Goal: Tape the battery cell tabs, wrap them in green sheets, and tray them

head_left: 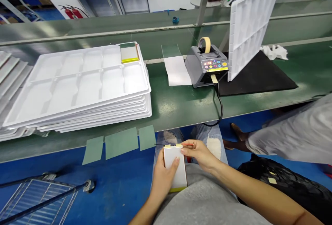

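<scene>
At lower center, the left hand [164, 178] steadies a pouch battery [175, 168] while the right hand [198, 154] pinches its taped top edge; another battery [129, 53] lies in the top white tray's [141, 86] corner pocket.

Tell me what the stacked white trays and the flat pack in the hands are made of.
The stacked white trays look like thin vacuum-formed plastic: moulded pockets, slight sheen. The flat pack has a smooth, matte white face, perhaps film or foil; the look leaves that open. The yellow strip along its end looks like adhesive tape.
</scene>
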The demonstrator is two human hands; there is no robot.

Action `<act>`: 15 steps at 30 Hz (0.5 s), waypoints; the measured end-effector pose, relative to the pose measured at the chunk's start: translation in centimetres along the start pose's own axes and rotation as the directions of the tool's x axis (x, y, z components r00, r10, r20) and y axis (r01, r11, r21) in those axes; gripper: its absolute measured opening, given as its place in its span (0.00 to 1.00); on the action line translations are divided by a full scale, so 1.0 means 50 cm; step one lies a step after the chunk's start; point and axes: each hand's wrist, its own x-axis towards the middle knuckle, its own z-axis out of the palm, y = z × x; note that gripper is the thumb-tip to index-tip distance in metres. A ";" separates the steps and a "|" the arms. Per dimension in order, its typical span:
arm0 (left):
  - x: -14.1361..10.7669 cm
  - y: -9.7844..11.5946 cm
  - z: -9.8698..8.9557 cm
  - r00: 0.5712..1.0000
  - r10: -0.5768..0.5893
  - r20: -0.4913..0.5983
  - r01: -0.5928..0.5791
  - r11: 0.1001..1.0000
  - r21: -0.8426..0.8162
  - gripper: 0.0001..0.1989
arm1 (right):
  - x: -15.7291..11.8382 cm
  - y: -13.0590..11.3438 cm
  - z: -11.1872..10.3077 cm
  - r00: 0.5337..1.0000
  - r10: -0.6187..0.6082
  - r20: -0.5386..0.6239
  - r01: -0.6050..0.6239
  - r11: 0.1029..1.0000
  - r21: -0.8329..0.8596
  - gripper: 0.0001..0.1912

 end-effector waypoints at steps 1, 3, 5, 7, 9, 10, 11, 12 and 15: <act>0.004 -0.018 -0.003 0.999 -0.047 0.013 0.047 0.998 -0.051 0.24 | 0.011 0.014 0.001 0.999 0.044 -0.015 -0.044 0.999 -0.001 0.21; 0.013 -0.047 -0.017 0.993 -0.117 0.020 0.119 0.987 -0.110 0.25 | 0.037 0.039 0.010 0.995 0.097 -0.021 -0.097 0.995 -0.007 0.21; 0.025 -0.062 -0.037 0.987 -0.157 -0.011 0.154 0.979 -0.136 0.26 | 0.065 0.056 0.029 0.993 0.114 0.017 -0.114 0.993 -0.010 0.22; 0.038 -0.064 -0.063 0.981 -0.182 -0.062 0.170 0.972 -0.162 0.27 | 0.091 0.061 0.055 0.991 0.112 0.074 -0.112 0.994 -0.002 0.23; 0.049 -0.058 -0.089 0.974 -0.196 -0.114 0.174 0.968 -0.179 0.28 | 0.110 0.056 0.081 0.988 0.094 0.125 -0.096 0.995 0.012 0.23; 0.053 -0.054 -0.101 0.971 -0.199 -0.133 0.173 0.967 -0.185 0.28 | 0.116 0.052 0.093 0.986 0.084 0.141 -0.087 0.996 0.019 0.22; 0.057 -0.051 -0.111 0.969 -0.199 -0.145 0.171 0.967 -0.189 0.28 | 0.119 0.047 0.102 0.986 0.074 0.151 -0.079 0.997 0.024 0.22; 0.059 -0.048 -0.120 0.969 -0.198 -0.151 0.168 0.967 -0.193 0.28 | 0.121 0.043 0.110 0.985 0.067 0.156 -0.072 0.997 0.028 0.21; 0.063 -0.042 -0.136 0.970 -0.198 -0.144 0.166 0.965 -0.204 0.28 | 0.121 0.032 0.124 0.986 0.051 0.160 -0.056 0.998 0.027 0.20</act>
